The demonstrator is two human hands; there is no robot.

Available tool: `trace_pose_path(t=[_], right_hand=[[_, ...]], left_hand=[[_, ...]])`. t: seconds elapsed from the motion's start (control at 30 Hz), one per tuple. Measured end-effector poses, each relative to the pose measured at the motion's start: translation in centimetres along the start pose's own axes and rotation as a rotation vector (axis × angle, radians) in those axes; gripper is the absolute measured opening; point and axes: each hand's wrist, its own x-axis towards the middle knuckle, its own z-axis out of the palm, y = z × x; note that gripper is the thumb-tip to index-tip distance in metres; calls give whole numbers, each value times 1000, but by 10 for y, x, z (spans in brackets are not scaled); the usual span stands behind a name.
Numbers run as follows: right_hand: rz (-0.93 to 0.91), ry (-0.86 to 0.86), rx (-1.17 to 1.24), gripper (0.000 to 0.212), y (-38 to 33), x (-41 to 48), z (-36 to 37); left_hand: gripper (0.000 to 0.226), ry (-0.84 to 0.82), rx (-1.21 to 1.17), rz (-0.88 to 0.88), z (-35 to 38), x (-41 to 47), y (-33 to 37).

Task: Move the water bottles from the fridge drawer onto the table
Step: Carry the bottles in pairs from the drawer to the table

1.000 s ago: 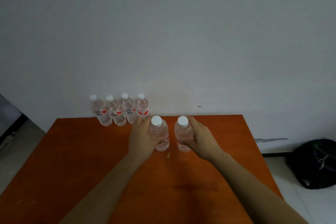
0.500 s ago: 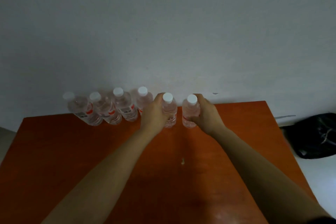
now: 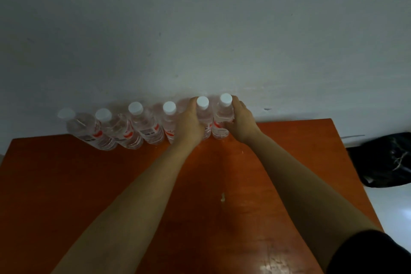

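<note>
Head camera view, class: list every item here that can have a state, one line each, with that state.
Four clear plastic water bottles with white caps: capped, upright, in a row at the table's far edge.
Fifth clear bottle: capped, upright, gripped by the left hand.
Sixth clear bottle: capped, upright, held by the right hand.
Orange-brown wooden table: carries all six bottles.
Black bag: on the floor, right of the table.
</note>
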Motion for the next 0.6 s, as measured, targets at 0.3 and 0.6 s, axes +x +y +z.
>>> trace_pose_path(t=[0.3,0.6], right_hand=[[-106,22,-104,89,-9,-27,-31],[-319,309,-569,63,-31,-116,-130]], left_hand=[[82,-10,89,59,-21,-27,14],[60,300,765,418,-87,-100,86]])
